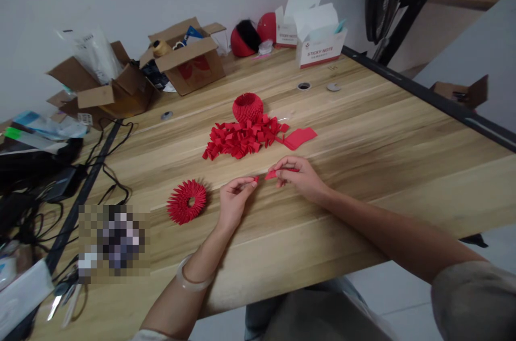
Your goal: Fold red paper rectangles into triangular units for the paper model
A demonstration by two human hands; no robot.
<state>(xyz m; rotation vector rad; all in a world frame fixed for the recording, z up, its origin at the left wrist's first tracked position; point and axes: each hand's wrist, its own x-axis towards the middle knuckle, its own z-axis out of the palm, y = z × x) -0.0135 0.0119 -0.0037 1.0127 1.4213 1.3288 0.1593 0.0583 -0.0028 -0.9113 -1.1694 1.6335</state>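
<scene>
My left hand is closed in a pinch, with a small bit of red paper at its fingertips. Just to the right, my right hand pinches a red paper piece between thumb and fingers. A narrow gap separates the two pieces. Left of my left hand lies a round, spiky red paper ring with a hole in its middle. Beyond my hands is a pile of small folded red papers. Behind that pile stands a red woven-looking paper bowl, and flat red paper lies at its right.
Open cardboard boxes stand at the back left. White sticky-note boxes and a red round object are along the wall. Black cables, scissors and a blurred-out patch occupy the left side.
</scene>
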